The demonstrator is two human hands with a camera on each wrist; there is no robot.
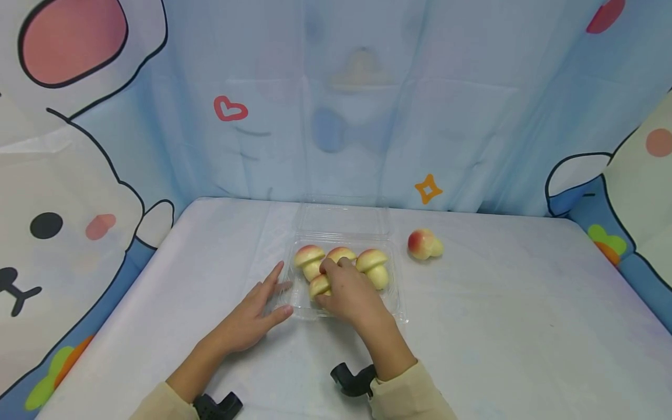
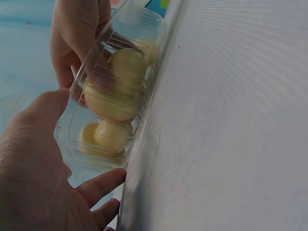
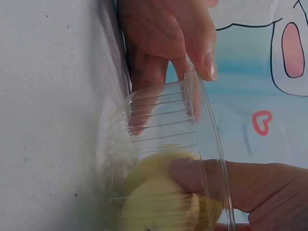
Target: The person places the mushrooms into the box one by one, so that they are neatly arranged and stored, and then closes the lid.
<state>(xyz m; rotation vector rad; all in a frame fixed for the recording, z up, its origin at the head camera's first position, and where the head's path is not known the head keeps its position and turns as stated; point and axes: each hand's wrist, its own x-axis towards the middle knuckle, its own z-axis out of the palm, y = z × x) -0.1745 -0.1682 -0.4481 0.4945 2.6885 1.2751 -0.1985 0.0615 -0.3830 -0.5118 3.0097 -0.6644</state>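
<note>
A clear plastic box (image 1: 391,300) stands on the table with its lid (image 1: 343,220) folded back. In it sit several yellow mushrooms with reddish caps, among them a back-left mushroom (image 1: 308,256), a back-middle mushroom (image 1: 341,253) and a right mushroom (image 1: 374,265). My right hand (image 1: 354,294) reaches in from above and grips a front mushroom (image 1: 319,286), its thumb against it in the right wrist view. My left hand (image 1: 247,324) lies at the box's left front corner, fingers spread, the thumb (image 2: 57,101) right at the rim. Its far fingers are partly behind the clear wall.
A single mushroom (image 1: 424,244) lies on the table (image 1: 499,315) right of the box. Behind the table hangs a blue cartoon curtain (image 1: 472,116). Black camera mounts (image 1: 353,380) are strapped at both wrists, by the beige sleeves (image 1: 412,394).
</note>
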